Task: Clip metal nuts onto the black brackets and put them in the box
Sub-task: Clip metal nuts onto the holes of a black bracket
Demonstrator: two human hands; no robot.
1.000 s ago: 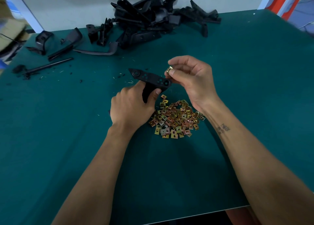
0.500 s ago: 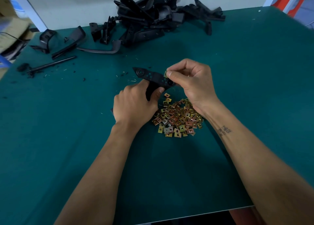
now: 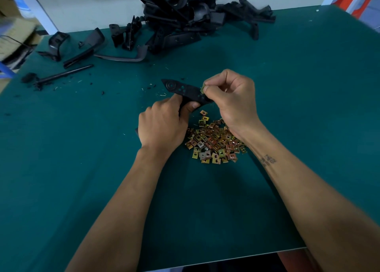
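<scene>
My left hand (image 3: 162, 123) grips a flat black bracket (image 3: 182, 90) by its lower leg, holding it above the green table (image 3: 82, 169). The bracket's pointed end with a round boss faces left. My right hand (image 3: 232, 99) pinches a small brass-coloured metal nut (image 3: 203, 89) between thumb and forefinger against the bracket's right end. A heap of several more metal nuts (image 3: 213, 142) lies on the table just below both hands, partly hidden by my right wrist. No box is in view.
A big pile of black brackets (image 3: 195, 16) lies at the table's far edge against a white wall. Loose black parts (image 3: 86, 45) and a thin rod (image 3: 61, 75) sit at the far left. The table's near edge (image 3: 226, 261) runs below my forearms.
My right hand has come down and left, bringing the nut from above the bracket onto its right end. The left hand keeps its grip; the view has shifted slightly.
</scene>
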